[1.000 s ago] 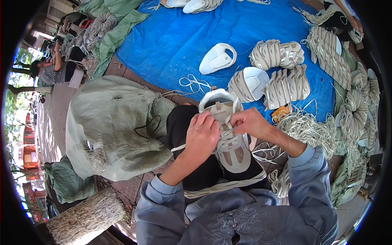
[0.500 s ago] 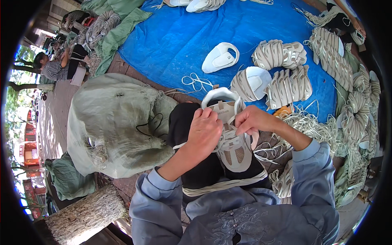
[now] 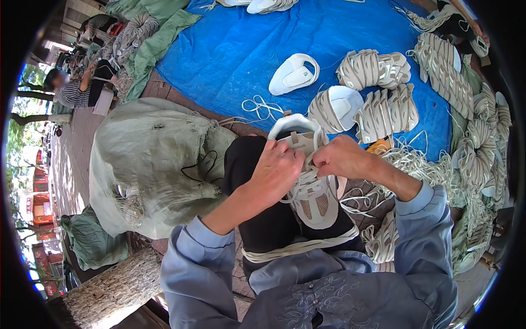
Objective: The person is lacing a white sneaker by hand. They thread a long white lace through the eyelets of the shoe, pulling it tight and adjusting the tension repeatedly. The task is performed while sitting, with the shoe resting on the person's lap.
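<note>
A beige and white shoe upper (image 3: 313, 205) rests on my black-trousered knees, its toe toward me and its padded collar away from me. Pale shoelaces (image 3: 308, 185) cross its front. My left hand (image 3: 278, 171) is closed at the left side of the lacing, beside the tongue (image 3: 298, 141). Opposite it, my right hand (image 3: 346, 158) is closed in a pinch at the right row of eyelets. A lace runs between the two hands, though my fingers hide most of their grip on it. Pale cords (image 3: 301, 248) stretch across my legs.
Bundled shoe uppers (image 3: 386, 112) and a single white-lined upper (image 3: 294, 74) lie on a blue tarp (image 3: 230, 60). Loose laces (image 3: 416, 170) pile up at the right. A pale sack (image 3: 153, 164) stands left, near a log (image 3: 118, 282). Another person (image 3: 74, 93) sits far left.
My right hand has moved up slightly and curled tighter over the eyelets. My left hand has shifted a little toward it, with its elbow swung outward.
</note>
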### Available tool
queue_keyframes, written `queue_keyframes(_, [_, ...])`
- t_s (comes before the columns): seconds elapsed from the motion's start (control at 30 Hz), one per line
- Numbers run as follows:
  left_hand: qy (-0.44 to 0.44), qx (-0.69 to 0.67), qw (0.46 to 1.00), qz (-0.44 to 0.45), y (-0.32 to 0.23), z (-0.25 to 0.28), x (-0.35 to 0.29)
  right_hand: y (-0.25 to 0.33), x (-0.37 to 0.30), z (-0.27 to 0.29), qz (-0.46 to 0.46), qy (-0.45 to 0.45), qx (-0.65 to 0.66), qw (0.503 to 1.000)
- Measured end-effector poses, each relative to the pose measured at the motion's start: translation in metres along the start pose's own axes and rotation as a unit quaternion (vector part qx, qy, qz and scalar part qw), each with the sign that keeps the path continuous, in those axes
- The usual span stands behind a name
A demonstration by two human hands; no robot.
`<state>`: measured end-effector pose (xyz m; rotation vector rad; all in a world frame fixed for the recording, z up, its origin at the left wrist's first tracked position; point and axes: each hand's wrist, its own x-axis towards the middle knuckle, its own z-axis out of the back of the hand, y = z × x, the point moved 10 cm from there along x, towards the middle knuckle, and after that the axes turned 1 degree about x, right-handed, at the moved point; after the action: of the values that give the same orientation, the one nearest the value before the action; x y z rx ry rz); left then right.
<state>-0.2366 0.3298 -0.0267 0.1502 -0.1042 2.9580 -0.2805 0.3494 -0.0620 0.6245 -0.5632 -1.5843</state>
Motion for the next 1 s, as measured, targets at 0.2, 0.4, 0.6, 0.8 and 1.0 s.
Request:
queue_keyframes(0.2, [-0.017,0.128,0.990,-0.057,-0.014,0.000,-0.002,0.033,-0.005,-0.011,0.100,-0.036,-0.240,0.965])
queue_keyframes(0.4, [-0.094,0.145,0.983,-0.063,-0.012,0.010,-0.018,0.032,-0.006,-0.001,0.067,-0.063,-0.228,0.969])
queue_keyframes(0.6, [-0.130,0.135,0.981,0.050,0.034,0.027,-0.049,0.023,0.007,-0.007,0.010,-0.080,-0.214,0.974])
queue_keyframes(0.8, [-0.193,0.099,0.974,0.067,0.039,0.031,-0.063,0.020,-0.014,0.032,0.039,-0.228,-0.029,0.972])
queue_keyframes(1.0, [-0.179,-0.092,0.967,0.155,0.059,0.055,-0.065,0.049,-0.002,0.013,0.160,-0.172,-0.226,0.945])
